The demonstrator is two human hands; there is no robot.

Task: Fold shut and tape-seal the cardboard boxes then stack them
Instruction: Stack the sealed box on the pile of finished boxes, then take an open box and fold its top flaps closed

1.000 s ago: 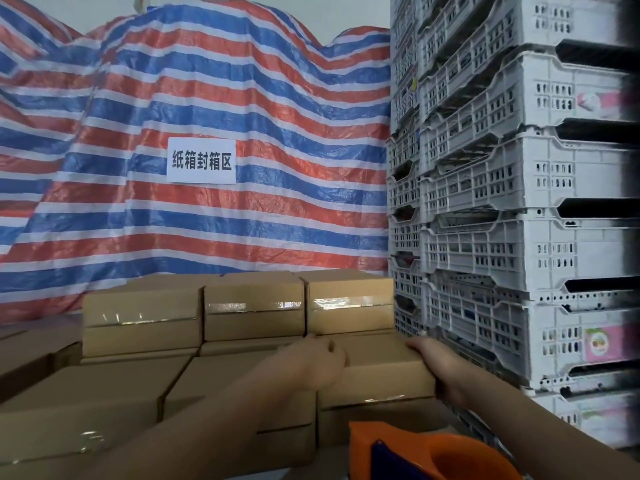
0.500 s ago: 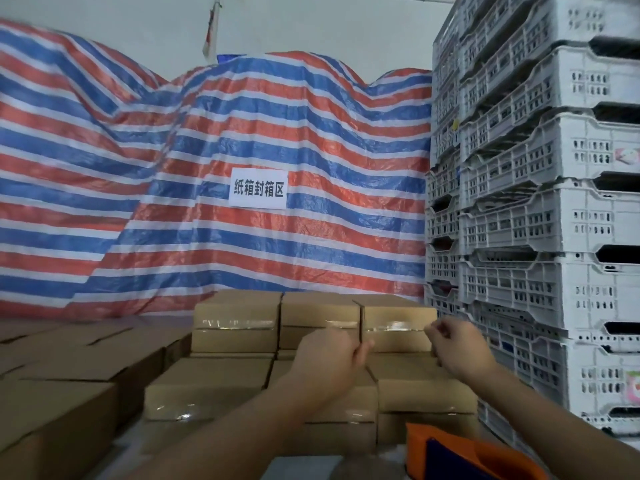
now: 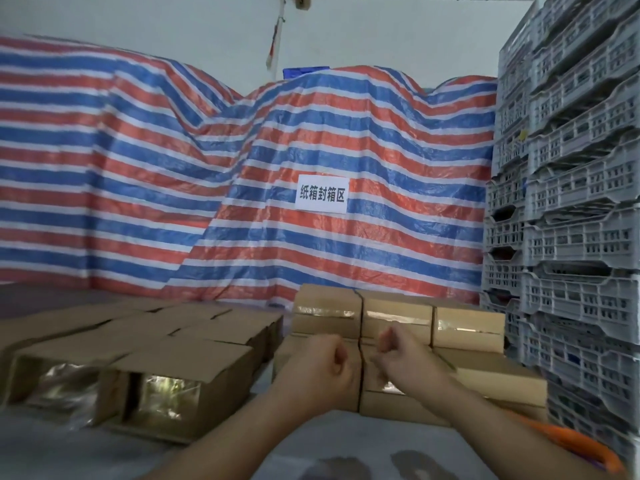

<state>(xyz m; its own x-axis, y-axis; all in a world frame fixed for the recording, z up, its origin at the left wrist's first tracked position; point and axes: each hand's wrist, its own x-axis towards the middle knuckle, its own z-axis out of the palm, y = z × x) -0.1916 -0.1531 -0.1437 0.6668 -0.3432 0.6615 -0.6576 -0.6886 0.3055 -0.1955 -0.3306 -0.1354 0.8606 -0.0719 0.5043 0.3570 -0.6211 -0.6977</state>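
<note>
**Inspector:** Both grips are curled into loose fists and hold nothing. Left hand (image 3: pixel 322 367) and right hand (image 3: pixel 398 355) hang side by side above the near row of the sealed boxes (image 3: pixel 398 320).

**Assistant:** Where do the task items lie?

**Inspector:** Taped boxes are stacked at centre right, two tiers showing, glossy tape across their fronts. Unsealed boxes (image 3: pixel 166 393) lie to the left on the tabletop (image 3: pixel 346 441), ends open with clear film showing inside. An orange tape dispenser (image 3: pixel 575 445) sits at the near right edge, only partly in view.

**Assistant:** Step in hand?

**Inspector:** My judgement: a box is placed and the hands are free for the next open one. Done well, that means folding the flaps flush before taping, then setting the box square against its neighbours.

**Assistant:** Clearances?

**Inspector:** Tight on the right: grey plastic crates (image 3: pixel 571 237) tower just beside the stack. A striped tarpaulin (image 3: pixel 242 168) bounds the far side. Bare tabletop near centre gives working room; the leftward reach looks unobstructed.
</note>
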